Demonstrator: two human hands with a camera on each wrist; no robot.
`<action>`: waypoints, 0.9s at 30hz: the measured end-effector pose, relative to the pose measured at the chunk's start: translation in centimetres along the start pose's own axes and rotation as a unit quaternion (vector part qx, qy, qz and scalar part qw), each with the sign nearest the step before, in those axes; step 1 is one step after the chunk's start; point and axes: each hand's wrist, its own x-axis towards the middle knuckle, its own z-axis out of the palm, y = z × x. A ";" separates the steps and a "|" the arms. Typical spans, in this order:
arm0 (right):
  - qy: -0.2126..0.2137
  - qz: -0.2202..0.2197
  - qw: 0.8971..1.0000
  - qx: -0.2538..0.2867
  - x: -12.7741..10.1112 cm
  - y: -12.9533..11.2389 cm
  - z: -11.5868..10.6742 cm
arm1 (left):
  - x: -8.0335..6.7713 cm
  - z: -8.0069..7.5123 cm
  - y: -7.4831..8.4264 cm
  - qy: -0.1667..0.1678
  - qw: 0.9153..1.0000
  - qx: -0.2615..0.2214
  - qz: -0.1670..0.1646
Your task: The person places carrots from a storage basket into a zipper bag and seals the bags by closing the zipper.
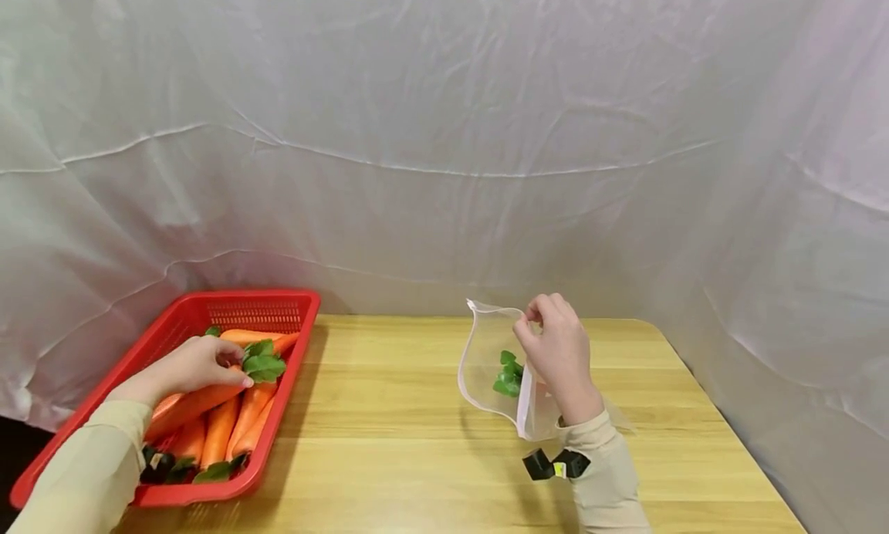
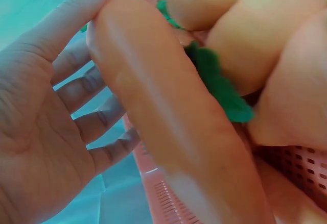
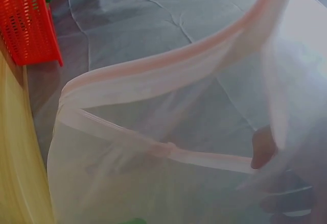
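At the left, my left hand (image 1: 194, 366) reaches into a red plastic basket (image 1: 292, 391) of carrots. Its thumb and fingers pinch a carrot (image 2: 163, 106) at the end with green leaves (image 1: 262, 362). The left wrist view shows this carrot lying across the front, the thumb on its top end. On the right, my right hand (image 1: 561, 356) pinches the rim of a clear zip bag (image 1: 482, 364) and holds it up with its mouth gaping. Green leaves (image 1: 509, 375) show inside the bag. In the right wrist view a fingertip (image 3: 263, 148) is at the bag's rim.
Several more carrots (image 1: 222, 430) with green tops lie in the basket. The basket and bag are on a wooden table (image 1: 389, 472), apart from each other. A pale cloth (image 1: 417, 210) hangs behind and around the table. A small black device (image 1: 556, 464) is on the right wrist.
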 end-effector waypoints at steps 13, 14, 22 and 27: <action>0.003 -0.002 1.000 -0.001 0.2 -0.1 0.1 | 0.1 -2.3 0.1 0.098 0.994 -0.042 -0.021; 0.002 -0.001 1.000 -0.001 0.2 -0.1 0.2 | 0.1 -2.4 0.2 0.103 0.994 -0.043 -0.020; 0.004 -0.007 1.000 0.000 0.2 0.0 0.2 | 0.2 -3.3 1.2 0.144 0.987 -0.064 -0.023; 0.005 -0.007 1.000 -0.002 0.1 0.1 0.2 | 0.3 -3.8 2.1 0.163 0.981 -0.101 -0.026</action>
